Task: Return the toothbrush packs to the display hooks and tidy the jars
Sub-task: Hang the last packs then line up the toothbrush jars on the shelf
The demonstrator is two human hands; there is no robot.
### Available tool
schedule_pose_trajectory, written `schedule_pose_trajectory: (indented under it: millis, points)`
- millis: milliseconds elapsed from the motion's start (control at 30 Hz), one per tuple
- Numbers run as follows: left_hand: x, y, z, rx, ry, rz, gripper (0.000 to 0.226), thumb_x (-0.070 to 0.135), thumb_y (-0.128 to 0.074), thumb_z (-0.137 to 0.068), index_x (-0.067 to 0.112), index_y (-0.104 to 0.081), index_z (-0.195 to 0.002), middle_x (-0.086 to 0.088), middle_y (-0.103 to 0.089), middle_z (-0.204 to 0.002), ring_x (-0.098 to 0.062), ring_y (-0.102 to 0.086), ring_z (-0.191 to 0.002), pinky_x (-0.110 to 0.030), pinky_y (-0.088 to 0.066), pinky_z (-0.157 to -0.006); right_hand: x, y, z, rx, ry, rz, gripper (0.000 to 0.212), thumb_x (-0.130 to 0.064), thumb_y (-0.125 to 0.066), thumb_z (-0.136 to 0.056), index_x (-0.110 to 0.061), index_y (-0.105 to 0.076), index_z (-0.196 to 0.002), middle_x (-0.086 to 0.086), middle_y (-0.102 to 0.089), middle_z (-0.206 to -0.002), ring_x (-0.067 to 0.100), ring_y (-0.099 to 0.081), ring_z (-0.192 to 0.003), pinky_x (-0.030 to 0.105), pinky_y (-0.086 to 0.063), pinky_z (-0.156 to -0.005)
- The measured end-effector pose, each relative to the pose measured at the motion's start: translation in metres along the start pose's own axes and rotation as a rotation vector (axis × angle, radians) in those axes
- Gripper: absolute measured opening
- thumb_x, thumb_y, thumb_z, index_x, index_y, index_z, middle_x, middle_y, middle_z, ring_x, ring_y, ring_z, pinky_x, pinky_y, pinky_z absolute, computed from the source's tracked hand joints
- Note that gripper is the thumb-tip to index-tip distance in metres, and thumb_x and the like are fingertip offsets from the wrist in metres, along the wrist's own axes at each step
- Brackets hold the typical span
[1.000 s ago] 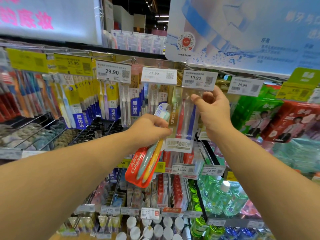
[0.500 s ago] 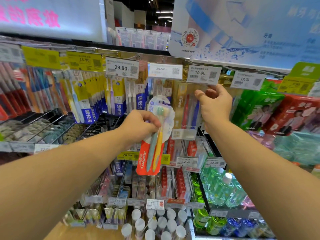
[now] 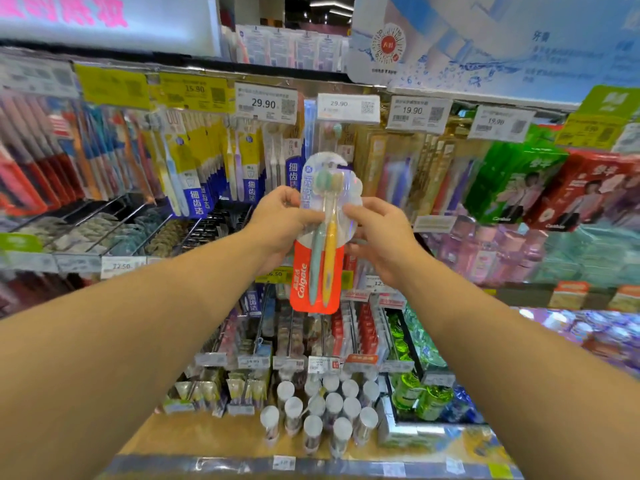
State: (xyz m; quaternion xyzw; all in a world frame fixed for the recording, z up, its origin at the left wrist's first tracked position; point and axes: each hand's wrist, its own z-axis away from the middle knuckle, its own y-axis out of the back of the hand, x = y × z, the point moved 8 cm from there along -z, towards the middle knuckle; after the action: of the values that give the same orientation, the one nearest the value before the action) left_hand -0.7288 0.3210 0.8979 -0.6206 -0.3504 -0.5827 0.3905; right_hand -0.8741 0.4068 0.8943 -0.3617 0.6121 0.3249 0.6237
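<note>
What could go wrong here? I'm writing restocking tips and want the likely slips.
The Colgate pack is gripped by the left hand and right hand only at mid-height, away from any hook, so it may slip. Falling, it could topple the white-capped jars directly below. The crowded hanging packs could get knocked while it is hooked.

Brightly lit shop aisle; stocked shelving point(image 3: 429, 427) under a blue banner point(image 3: 502, 39); ceiling strip lights point(image 3: 329, 3).

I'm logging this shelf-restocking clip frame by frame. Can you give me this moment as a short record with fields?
place: shop shelf with hanging toothbrush packs
held item: Colgate toothbrush pack, upright, two brushes inside
left hand: grips the pack's left edge
right hand: grips the pack's right edge
pack on a hook: not yet
jars: white-lidded, standing on the bottom shelf, untouched
</note>
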Motion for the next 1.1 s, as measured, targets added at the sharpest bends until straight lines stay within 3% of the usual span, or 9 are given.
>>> schedule_pose_trajectory:
  millis: [133, 233, 333, 467, 700, 833, 933, 1100]
  points:
    - [-0.010, 0.007, 0.013, -0.049, 0.049, 0.051, 0.029, -0.003, -0.070, -0.089, 0.014, -0.051, -0.103, -0.016, -0.069, -0.118, -0.030, -0.072, -0.094, -0.045, -0.059, -0.075, 0.011, -0.011, 0.017, -0.021, -0.025, -0.051, 0.009, -0.013, -0.061, -0.101, -0.011, -0.070, -0.101, 0.005, -0.075, -0.080, 0.014, -0.069, -0.061, 0.028, -0.054, -0.051]
    - [-0.016, 0.015, 0.029, -0.118, 0.083, 0.122, 0.034, 0.000, -0.068, -0.092, 0.012, -0.060, -0.123, -0.011, -0.075, -0.113, -0.023, -0.077, -0.089, -0.038, -0.063, -0.068, 0.017, -0.019, 0.028, -0.029, -0.051, -0.100, 0.011, -0.013, -0.061, -0.101, -0.010, -0.071, -0.096, 0.002, -0.075, -0.075, 0.013, -0.070, -0.062, 0.029, -0.057, -0.056]
    - [-0.023, 0.021, 0.049, -0.222, 0.125, 0.086, 0.017, 0.008, -0.065, -0.097, 0.013, -0.071, -0.111, -0.006, -0.080, -0.099, -0.018, -0.076, -0.082, -0.032, -0.062, -0.068, 0.021, -0.028, 0.041, -0.015, -0.060, -0.130, 0.014, -0.011, -0.062, -0.100, -0.011, -0.069, -0.088, 0.000, -0.073, -0.067, 0.012, -0.067, -0.057, 0.026, -0.054, -0.053]
    - [-0.036, 0.042, 0.067, -0.248, 0.139, 0.098, 0.013, 0.008, -0.063, -0.098, 0.015, -0.072, -0.106, -0.002, -0.080, -0.095, -0.016, -0.077, -0.081, -0.032, -0.061, -0.075, 0.029, -0.045, 0.064, -0.042, -0.093, -0.141, 0.012, -0.009, -0.061, -0.100, -0.009, -0.070, -0.093, 0.000, -0.074, -0.067, 0.009, -0.067, -0.053, 0.022, -0.052, -0.047]
    - [-0.044, 0.078, 0.103, -0.263, 0.170, 0.093, 0.015, 0.009, -0.064, -0.097, 0.015, -0.072, -0.108, -0.004, -0.080, -0.098, -0.015, -0.076, -0.081, -0.026, -0.060, -0.064, 0.053, -0.075, 0.099, -0.027, -0.136, -0.163, 0.012, -0.011, -0.061, -0.100, -0.010, -0.072, -0.096, 0.002, -0.076, -0.074, 0.012, -0.069, -0.060, 0.033, -0.055, -0.067]
    - [-0.059, 0.098, 0.123, -0.267, 0.180, 0.067, 0.021, 0.011, -0.065, -0.097, 0.011, -0.070, -0.117, -0.010, -0.078, -0.108, -0.021, -0.075, -0.090, -0.031, -0.062, -0.071, 0.069, -0.092, 0.120, -0.003, -0.154, -0.188, 0.013, -0.011, -0.060, -0.101, -0.009, -0.073, -0.099, 0.006, -0.076, -0.080, 0.016, -0.070, -0.064, 0.033, -0.057, -0.064]
    - [-0.078, 0.108, 0.142, -0.292, 0.215, 0.061, 0.019, 0.014, -0.065, -0.098, 0.012, -0.072, -0.115, -0.011, -0.079, -0.102, -0.021, -0.074, -0.082, -0.033, -0.061, -0.071, 0.083, -0.106, 0.134, 0.030, -0.196, -0.252, 0.014, -0.007, -0.058, -0.101, -0.005, -0.071, -0.097, 0.010, -0.074, -0.077, 0.017, -0.070, -0.057, 0.030, -0.057, -0.053]
    - [-0.102, 0.130, 0.161, -0.308, 0.248, 0.094, 0.019, 0.013, -0.063, -0.099, 0.011, -0.071, -0.116, -0.012, -0.078, -0.106, -0.019, -0.075, -0.084, -0.029, -0.059, -0.069, 0.109, -0.120, 0.153, 0.003, -0.250, -0.226, 0.014, -0.010, -0.061, -0.100, -0.004, -0.073, -0.103, 0.016, -0.077, -0.091, 0.023, -0.073, -0.070, 0.039, -0.060, -0.066]
